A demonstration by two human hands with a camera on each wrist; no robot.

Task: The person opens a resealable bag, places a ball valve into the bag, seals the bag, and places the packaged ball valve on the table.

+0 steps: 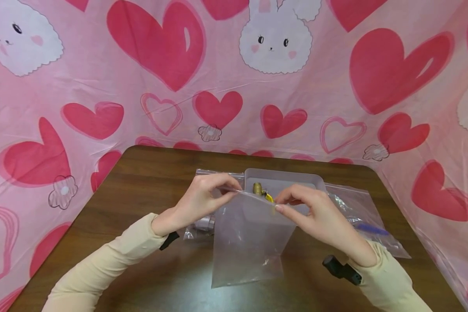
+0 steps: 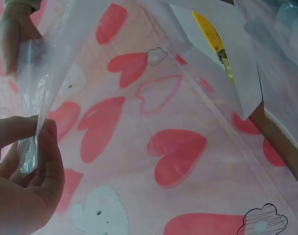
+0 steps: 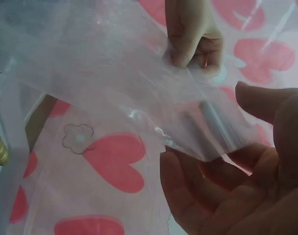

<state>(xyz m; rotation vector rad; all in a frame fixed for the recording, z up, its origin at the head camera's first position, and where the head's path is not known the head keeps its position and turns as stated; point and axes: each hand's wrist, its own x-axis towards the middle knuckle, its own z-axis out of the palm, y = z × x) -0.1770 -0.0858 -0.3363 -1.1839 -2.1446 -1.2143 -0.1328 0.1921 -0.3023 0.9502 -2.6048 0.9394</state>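
A clear plastic zip bag (image 1: 249, 247) hangs by its top edge between both hands, over the table. My left hand (image 1: 208, 195) pinches the top left corner; in the left wrist view its fingers (image 2: 51, 147) are curled at the folded edge. At the other top corner is my right hand (image 1: 316, 212), thumb and index finger at the edge. In the right wrist view the bag's corner (image 3: 217, 132) lies against its curled fingers, with the thumb raised. Behind the bag, a brass valve (image 1: 257, 188) with a yellow handle (image 1: 269, 197) lies in a translucent bin (image 1: 284, 175).
Left of the bin lies a clear bag (image 1: 203, 172) with a silver metal part (image 1: 205, 223), partly behind the left hand. Another clear bag (image 1: 359, 197) with a blue item (image 1: 372, 229) lies on the right. A heart-patterned cloth (image 1: 226, 65) hangs around the brown table (image 1: 156, 173).
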